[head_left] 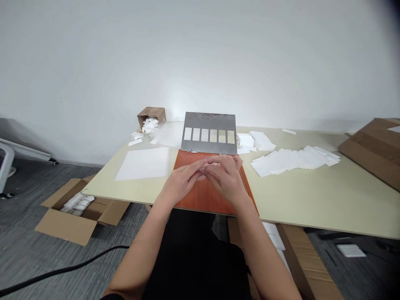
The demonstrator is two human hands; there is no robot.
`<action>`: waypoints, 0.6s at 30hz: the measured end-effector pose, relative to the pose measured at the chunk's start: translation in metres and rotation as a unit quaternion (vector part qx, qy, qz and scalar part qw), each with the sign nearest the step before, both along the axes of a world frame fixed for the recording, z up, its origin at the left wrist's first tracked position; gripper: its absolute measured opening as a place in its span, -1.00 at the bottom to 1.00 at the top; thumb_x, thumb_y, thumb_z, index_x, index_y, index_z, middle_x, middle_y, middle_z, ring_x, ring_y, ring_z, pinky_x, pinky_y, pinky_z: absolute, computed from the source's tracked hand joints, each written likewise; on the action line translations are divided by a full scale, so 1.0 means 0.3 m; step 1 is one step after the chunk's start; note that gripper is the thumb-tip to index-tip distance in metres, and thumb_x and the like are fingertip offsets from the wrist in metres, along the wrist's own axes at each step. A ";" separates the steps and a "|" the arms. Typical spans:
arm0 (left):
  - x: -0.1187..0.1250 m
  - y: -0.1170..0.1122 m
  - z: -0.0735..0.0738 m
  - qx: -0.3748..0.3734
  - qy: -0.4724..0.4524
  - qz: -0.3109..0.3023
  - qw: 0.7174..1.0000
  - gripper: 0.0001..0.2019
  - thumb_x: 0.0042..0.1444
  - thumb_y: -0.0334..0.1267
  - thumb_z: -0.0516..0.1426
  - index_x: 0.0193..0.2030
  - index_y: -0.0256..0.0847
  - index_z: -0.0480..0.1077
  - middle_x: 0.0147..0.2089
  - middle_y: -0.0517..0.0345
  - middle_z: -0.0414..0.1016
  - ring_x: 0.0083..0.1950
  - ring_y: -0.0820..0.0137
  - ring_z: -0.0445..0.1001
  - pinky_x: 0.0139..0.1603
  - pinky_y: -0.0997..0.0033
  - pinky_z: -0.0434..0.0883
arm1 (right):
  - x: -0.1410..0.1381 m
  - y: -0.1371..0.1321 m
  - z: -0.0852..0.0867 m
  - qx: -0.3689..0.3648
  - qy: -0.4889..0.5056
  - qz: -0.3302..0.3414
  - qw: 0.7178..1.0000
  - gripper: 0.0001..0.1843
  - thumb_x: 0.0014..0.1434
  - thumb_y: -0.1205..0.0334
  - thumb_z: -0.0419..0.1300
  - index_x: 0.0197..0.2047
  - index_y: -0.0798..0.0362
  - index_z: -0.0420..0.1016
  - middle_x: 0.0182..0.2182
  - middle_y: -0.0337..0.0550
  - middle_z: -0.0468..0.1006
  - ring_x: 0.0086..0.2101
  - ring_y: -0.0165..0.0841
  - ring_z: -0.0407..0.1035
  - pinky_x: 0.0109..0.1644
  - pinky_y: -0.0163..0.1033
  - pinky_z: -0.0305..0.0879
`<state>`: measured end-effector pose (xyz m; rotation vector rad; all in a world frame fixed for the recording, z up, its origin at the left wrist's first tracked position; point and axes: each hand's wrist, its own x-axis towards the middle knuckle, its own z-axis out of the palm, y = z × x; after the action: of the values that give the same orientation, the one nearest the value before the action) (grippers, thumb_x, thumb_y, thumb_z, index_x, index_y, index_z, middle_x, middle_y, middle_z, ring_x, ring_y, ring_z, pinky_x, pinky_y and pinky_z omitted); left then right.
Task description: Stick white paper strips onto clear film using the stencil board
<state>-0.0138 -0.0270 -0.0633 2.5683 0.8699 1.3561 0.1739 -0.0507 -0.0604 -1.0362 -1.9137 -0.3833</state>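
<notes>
Over an orange board [200, 198] at the table's front edge, my left hand [184, 179] and my right hand [226, 175] meet with fingertips close together. Both have their fingers bent and drawn in. A small pale patch shows beneath the fingertips; whether it is a thin sheet in their grip I cannot make out. Hinged to the board's far side, a grey metal plate [209, 120] leans back, raised. Across it runs a row of several small rectangular cards [204, 135], shading from white at left to cream at right.
On the left lie white sheets [143, 163] and a small carton [153, 111] spilling white pieces. Fanned white papers [293, 160] spread at right, before a large cardboard box [375, 146]. An open carton [70, 225] stands on the floor, near a black cable [68, 266].
</notes>
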 end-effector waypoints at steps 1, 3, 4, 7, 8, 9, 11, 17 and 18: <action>0.003 0.000 0.001 -0.012 0.001 -0.005 1.000 -0.65 0.36 -0.29 0.05 0.24 -0.02 0.36 0.05 0.19 0.61 -0.06 0.38 0.64 -0.09 0.41 0.58 | 0.004 0.001 -0.002 0.003 -0.002 -0.003 1.000 -0.81 0.37 0.26 0.11 -0.26 -0.10 0.51 -0.13 -0.19 0.57 -0.15 -0.28 0.39 -0.01 -0.02 -0.02; 0.009 -0.002 0.005 -0.031 0.004 -0.020 0.999 -0.66 0.36 -0.31 0.03 0.22 -0.01 0.38 0.06 0.21 0.61 -0.03 0.38 0.63 -0.04 0.40 0.57 | 0.011 0.004 -0.008 0.018 -0.005 -0.011 1.000 -0.86 0.35 0.26 0.14 -0.25 -0.11 0.50 -0.12 -0.19 0.57 -0.12 -0.26 0.37 -0.01 -0.02 -0.01; 0.011 -0.003 0.009 -0.039 0.006 -0.026 0.999 -0.67 0.36 -0.33 0.02 0.20 -0.02 0.39 0.07 0.22 0.61 -0.01 0.38 0.62 -0.01 0.39 0.56 | 0.015 0.005 -0.010 0.024 -0.007 -0.015 1.000 -0.88 0.35 0.25 0.15 -0.24 -0.11 0.49 -0.11 -0.19 0.56 -0.11 -0.26 0.36 -0.01 -0.03 0.01; 0.015 -0.009 0.023 -0.064 0.020 -0.031 0.997 -0.69 0.35 -0.37 0.02 0.15 -0.06 0.42 0.07 0.20 0.60 0.02 0.38 0.61 0.05 0.39 0.54 | 0.026 0.013 -0.017 0.023 -0.022 -0.026 0.999 -0.90 0.35 0.22 0.16 -0.25 -0.09 0.47 -0.07 -0.16 0.55 -0.08 -0.26 0.33 -0.02 -0.05 0.05; 0.016 -0.010 0.027 -0.068 0.023 -0.034 0.997 -0.69 0.34 -0.39 0.01 0.13 -0.08 0.43 0.07 0.19 0.60 0.04 0.37 0.60 0.07 0.39 0.53 | 0.029 0.016 -0.019 0.017 -0.028 -0.031 0.999 -0.89 0.35 0.21 0.16 -0.26 -0.09 0.47 -0.05 -0.15 0.54 -0.08 -0.25 0.32 -0.03 -0.05 0.05; 0.017 -0.010 0.029 -0.072 0.023 -0.039 0.996 -0.68 0.33 -0.41 0.00 0.12 -0.09 0.43 0.07 0.17 0.60 0.05 0.37 0.59 0.09 0.38 0.52 | 0.033 0.019 -0.020 0.008 -0.035 -0.034 0.999 -0.88 0.35 0.20 0.15 -0.27 -0.09 0.47 -0.04 -0.14 0.53 -0.07 -0.23 0.30 -0.03 -0.04 0.05; 0.020 -0.009 0.032 -0.078 0.011 -0.054 0.995 -0.67 0.30 -0.44 -0.01 0.11 -0.13 0.43 0.06 0.13 0.60 0.05 0.37 0.59 0.09 0.38 0.52 | 0.040 0.025 -0.023 -0.017 -0.047 -0.038 0.998 -0.88 0.34 0.20 0.16 -0.26 -0.11 0.49 -0.01 -0.13 0.52 -0.03 -0.20 0.27 -0.01 -0.03 0.05; 0.032 -0.007 0.019 -0.132 -0.057 -0.091 0.985 -0.62 0.21 -0.52 -0.01 0.10 -0.15 0.39 0.05 0.06 0.58 0.05 0.34 0.59 0.11 0.30 0.53 | 0.057 0.031 -0.039 -0.035 -0.065 -0.033 0.997 -0.87 0.33 0.26 0.15 -0.25 -0.12 0.50 0.04 -0.11 0.45 0.06 -0.16 0.17 0.07 0.00 0.07; 0.034 -0.010 0.018 -0.149 -0.075 -0.107 0.980 -0.57 0.17 -0.55 -0.01 0.13 -0.15 0.37 0.09 0.04 0.56 0.11 0.31 0.56 0.15 0.26 0.52 | 0.059 0.032 -0.042 -0.031 -0.067 -0.033 0.997 -0.85 0.33 0.27 0.14 -0.26 -0.12 0.50 0.05 -0.12 0.45 0.06 -0.16 0.16 0.07 0.00 0.07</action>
<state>-0.0035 -0.0299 -0.0577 2.2293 0.6892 1.2329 0.1915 -0.0412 -0.0730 -1.1425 -2.0255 -0.4436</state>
